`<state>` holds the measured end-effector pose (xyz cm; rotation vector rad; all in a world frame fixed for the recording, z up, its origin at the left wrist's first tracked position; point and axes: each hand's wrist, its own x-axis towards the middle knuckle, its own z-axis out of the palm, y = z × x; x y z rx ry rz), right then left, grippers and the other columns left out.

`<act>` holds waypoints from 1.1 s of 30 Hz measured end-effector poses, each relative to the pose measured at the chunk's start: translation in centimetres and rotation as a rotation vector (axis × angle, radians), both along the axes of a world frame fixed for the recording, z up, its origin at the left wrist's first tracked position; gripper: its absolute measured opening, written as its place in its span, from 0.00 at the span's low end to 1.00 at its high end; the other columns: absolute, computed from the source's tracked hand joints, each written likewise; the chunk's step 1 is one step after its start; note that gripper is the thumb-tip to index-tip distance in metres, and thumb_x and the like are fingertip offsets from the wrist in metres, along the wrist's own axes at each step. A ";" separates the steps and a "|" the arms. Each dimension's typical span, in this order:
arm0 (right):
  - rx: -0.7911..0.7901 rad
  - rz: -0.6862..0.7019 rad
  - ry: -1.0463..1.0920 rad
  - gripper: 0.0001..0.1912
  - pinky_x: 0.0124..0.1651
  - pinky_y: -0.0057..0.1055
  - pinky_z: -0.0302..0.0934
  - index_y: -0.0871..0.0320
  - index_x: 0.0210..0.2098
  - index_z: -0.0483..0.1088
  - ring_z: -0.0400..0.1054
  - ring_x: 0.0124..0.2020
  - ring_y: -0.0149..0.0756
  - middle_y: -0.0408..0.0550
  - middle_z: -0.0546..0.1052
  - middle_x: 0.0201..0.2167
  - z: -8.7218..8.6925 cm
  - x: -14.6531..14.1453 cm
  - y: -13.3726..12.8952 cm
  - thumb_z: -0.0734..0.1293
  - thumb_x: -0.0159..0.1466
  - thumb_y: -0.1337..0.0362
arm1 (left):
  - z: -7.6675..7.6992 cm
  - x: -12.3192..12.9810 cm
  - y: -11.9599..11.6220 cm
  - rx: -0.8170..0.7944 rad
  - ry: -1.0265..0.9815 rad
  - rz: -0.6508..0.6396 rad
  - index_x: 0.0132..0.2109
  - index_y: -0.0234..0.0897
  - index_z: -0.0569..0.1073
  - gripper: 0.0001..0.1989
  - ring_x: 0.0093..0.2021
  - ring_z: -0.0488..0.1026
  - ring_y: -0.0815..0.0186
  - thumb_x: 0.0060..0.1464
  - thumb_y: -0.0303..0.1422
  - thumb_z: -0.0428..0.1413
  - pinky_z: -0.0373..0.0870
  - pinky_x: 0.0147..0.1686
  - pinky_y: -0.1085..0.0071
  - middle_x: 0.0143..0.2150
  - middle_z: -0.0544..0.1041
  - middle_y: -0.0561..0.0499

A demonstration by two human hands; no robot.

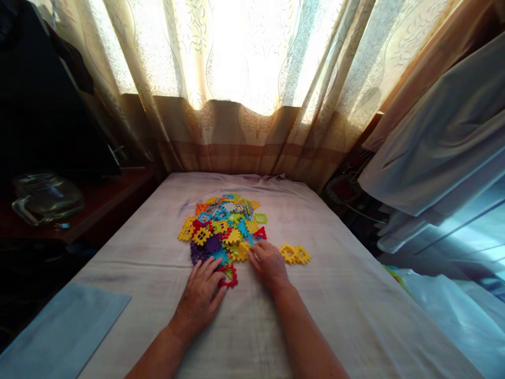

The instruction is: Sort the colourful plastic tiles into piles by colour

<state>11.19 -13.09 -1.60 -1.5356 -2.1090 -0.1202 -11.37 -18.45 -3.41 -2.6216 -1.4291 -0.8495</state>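
The left hand (199, 292) lies loosely spread by a red piece (231, 284); the right hand (270, 266), at the toy pile's (220, 227) edge, I can't tell its grip.

2 bare hands (200, 293) (270, 264), bare forearms (305, 329)

Ahead of my left hand (201, 289) and right hand (270, 265), I record a pile of pieces (233, 237) in yellow, blue, red, purple, green and orange. Right of both hands: two yellow pieces (296, 254). Beneath: whitish cloth (252, 331). Beyond: cream-gold curtain (246, 129), branching motif.
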 end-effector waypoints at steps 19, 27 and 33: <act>-0.102 -0.621 0.230 0.14 0.42 0.31 0.62 0.54 0.40 0.79 0.72 0.40 0.38 0.49 0.80 0.40 -0.3 12.9 0.0 0.61 0.63 0.61 | 0.0 -0.1 0.2 0.025 0.017 -0.012 0.42 0.43 0.74 0.08 0.62 0.66 0.53 0.61 0.35 0.50 0.60 0.60 0.46 0.60 0.73 0.45; -0.262 -0.595 0.178 0.13 0.41 0.29 0.62 0.52 0.41 0.79 0.73 0.40 0.36 0.46 0.79 0.42 -0.1 12.7 0.1 0.63 0.63 0.61 | 0.1 0.0 0.1 0.002 0.007 -0.011 0.42 0.43 0.74 0.08 0.62 0.66 0.53 0.61 0.35 0.50 0.60 0.61 0.45 0.59 0.73 0.45; -0.213 -0.575 0.144 0.12 0.40 0.30 0.62 0.53 0.39 0.79 0.72 0.38 0.36 0.47 0.79 0.40 0.7 11.8 0.1 0.63 0.63 0.61 | 0.1 0.1 0.1 -0.026 -0.012 -0.010 0.42 0.43 0.74 0.08 0.63 0.65 0.54 0.60 0.34 0.51 0.58 0.62 0.46 0.59 0.73 0.45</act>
